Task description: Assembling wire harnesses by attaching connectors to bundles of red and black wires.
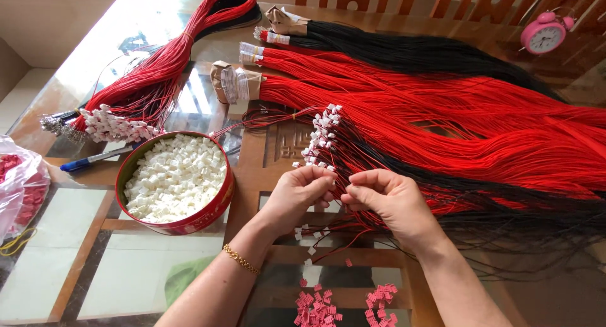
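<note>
Your two hands meet at mid-desk. Your left hand (297,191) pinches a small white plug, fingers closed on it. Your right hand (385,197) is closed on thin red and black wires (353,229) that run from just right of that plug to the far right. One round red tin (218,207) of white plugs sits just left of your left hand. Two small heaps of pink clips (315,308) lie near you. Four taped wire bundles (442,106) spread far and right, and one finished bunch (120,122) lies far left. One pink clock (543,33) stands at the far right of the glass-topped wooden desk (69,270).
</note>
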